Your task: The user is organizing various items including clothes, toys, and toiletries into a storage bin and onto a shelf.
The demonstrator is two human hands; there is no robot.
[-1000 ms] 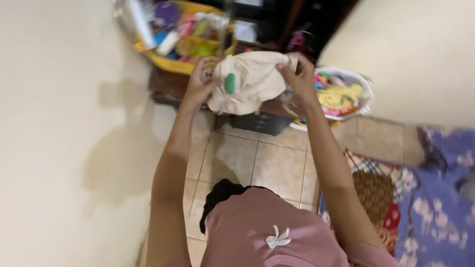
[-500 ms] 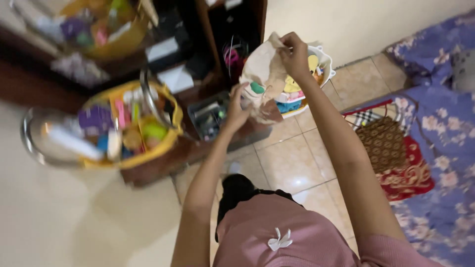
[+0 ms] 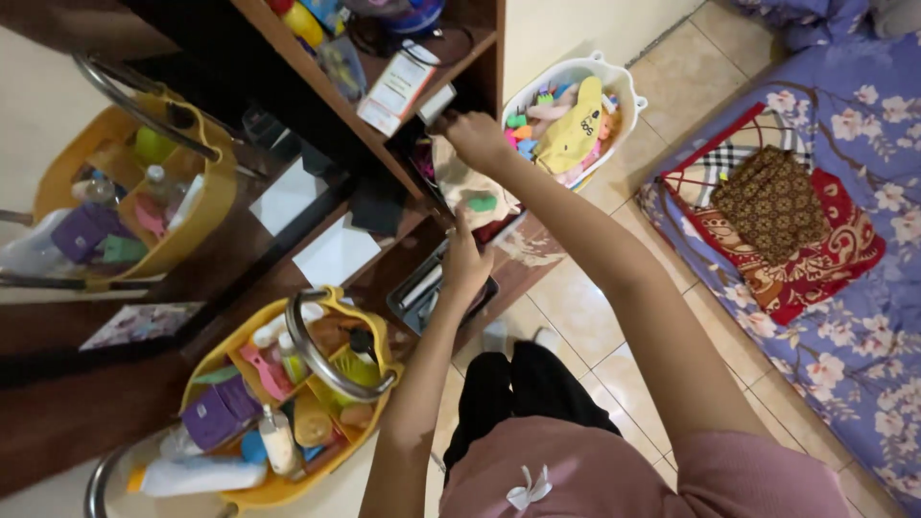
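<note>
A: While looking down through the head camera, gripping what up there?

B: Pinching a cream cloth [image 3: 459, 184] by its top edge with the right hand [image 3: 475, 137], fingers closed tight on it. Holding it up right against the front edge of the wooden shelf [image 3: 317, 69], above a dark tray [image 3: 411, 299].

A: And lower down?

B: Reaching up with the left hand [image 3: 467, 264], fingertips touching the cloth's bottom edge. Cannot tell whether clamped on it or only steadying it.

A: So, at a guess, which step?

B: Probably mid-handling: keeping the cloth stretched between top and bottom, not yet laying it down anywhere. Judging by the sag, calls for a firm hold at both ends and some care near the shelf corner and the clutter there.

A: Feels like what, to judge by looks?

B: Looks soft, thin and limp, with creases and a small green patch. Contrasts with the hard, glossy wood.

A: Anything else close by?

B: Just right of the cloth, a white plastic basket [image 3: 625, 94] with a scalloped rim, full of bright soft bits. Lower left, a yellow plastic basket [image 3: 382, 338] with a curved metal handle, packed with bottles and tubes. Underfoot, smooth beige floor tiles [image 3: 587, 309]. Far right, a blue floral bed cover [image 3: 863, 326] under a folded brown patterned fabric [image 3: 767, 192].
</note>
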